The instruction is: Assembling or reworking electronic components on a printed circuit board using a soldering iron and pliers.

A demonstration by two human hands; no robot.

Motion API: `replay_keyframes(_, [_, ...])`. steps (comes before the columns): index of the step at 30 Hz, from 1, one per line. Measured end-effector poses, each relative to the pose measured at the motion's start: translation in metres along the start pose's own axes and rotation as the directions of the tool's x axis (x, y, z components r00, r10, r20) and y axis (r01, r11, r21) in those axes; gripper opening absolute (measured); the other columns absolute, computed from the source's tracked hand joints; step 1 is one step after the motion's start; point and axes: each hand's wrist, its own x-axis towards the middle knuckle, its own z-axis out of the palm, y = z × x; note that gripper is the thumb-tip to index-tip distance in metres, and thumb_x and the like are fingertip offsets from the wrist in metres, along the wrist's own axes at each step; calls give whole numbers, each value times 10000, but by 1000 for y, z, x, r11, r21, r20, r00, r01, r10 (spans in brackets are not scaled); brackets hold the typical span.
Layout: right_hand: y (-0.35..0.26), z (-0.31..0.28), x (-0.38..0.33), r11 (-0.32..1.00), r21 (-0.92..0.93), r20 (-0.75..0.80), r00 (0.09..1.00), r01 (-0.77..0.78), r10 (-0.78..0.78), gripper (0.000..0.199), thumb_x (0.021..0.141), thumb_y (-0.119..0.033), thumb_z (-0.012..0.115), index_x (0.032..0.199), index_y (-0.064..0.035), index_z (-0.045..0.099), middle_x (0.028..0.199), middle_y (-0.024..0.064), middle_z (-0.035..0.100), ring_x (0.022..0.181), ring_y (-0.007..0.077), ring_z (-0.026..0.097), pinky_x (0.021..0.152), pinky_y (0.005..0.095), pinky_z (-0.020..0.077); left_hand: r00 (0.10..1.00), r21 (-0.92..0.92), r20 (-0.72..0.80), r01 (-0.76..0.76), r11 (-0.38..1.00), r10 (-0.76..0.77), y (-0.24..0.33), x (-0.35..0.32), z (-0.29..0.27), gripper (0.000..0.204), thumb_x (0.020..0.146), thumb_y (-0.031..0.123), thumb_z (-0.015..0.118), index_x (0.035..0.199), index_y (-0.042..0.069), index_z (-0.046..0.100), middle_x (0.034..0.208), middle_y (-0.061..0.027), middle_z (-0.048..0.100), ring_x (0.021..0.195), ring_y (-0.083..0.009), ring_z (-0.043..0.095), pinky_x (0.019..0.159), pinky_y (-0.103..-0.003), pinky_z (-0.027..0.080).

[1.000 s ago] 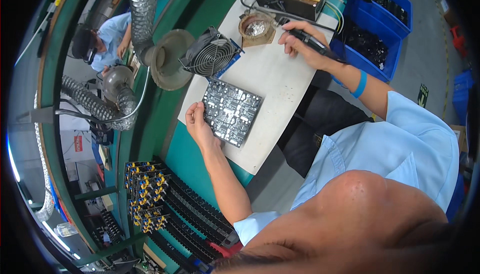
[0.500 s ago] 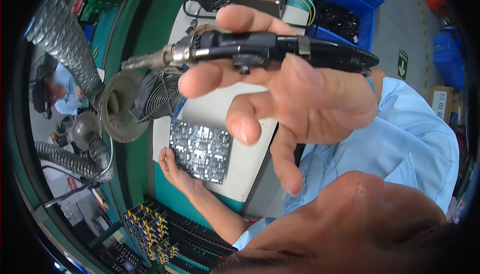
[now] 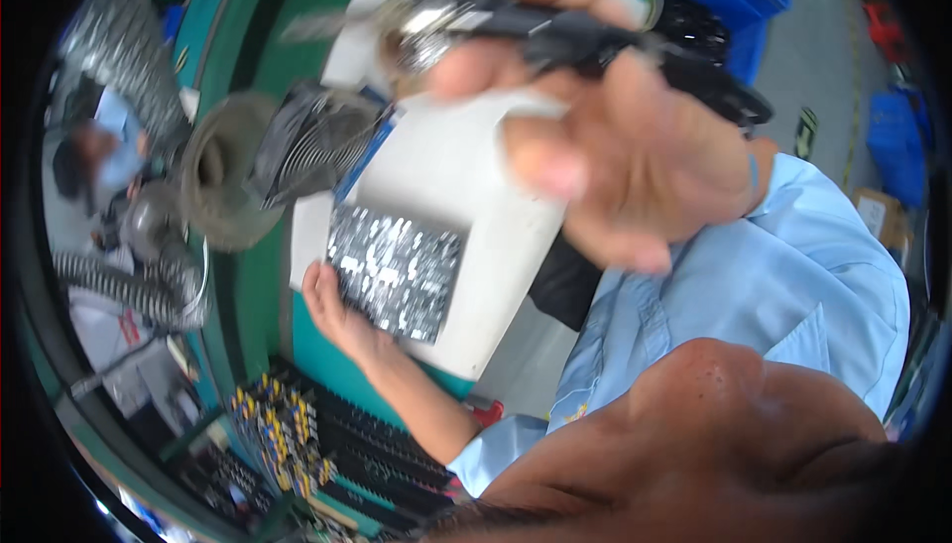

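Observation:
In my right hand (image 3: 654, 161), raised close to the camera, is a black soldering iron (image 3: 570, 37) with a metal front end and a cable at its back. Motion blurs both; the iron points left, its tip hard to make out. My left hand (image 3: 345, 325) holds the lower left edge of a square circuit board (image 3: 397, 270), its fingers along the side. The board is densely covered with small shiny parts and lies on a white work surface (image 3: 476, 166).
Left of the board stand a fume hood funnel (image 3: 223, 176) and a small fan (image 3: 312, 146). Dark racks with yellow and blue parts (image 3: 283, 434) are at the lower left. Blue bins (image 3: 759, 22) stand at upper right. Another person (image 3: 109, 146) sits beyond the bench.
My right hand has swung up and to the right with the soldering iron. My left hand stays on the circuit board. The whole view has shifted slightly.

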Motion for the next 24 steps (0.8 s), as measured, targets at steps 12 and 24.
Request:
replay_keyframes(12, [-22,-96,-15,-206,-941,331,861,269,-385,388,988,-171,593,1352,-55,531,1070,171,662,842,190,637,716,287,556,995,-200,4,-94,975,97,-2,-2,-8,293,876,58,711,1138,-4,593,919,-80,655,849,-133,609,806,-233,477])
replay_keyframes(24, [16,-90,-17,-87,-985,169,949,151,-266,338,915,-27,580,1247,32,609,959,143,651,833,200,608,801,291,495,996,-264,23,-72,962,81,-7,-3,-6,291,859,52,719,1115,-7,593,912,-76,655,818,-127,619,775,-231,496])
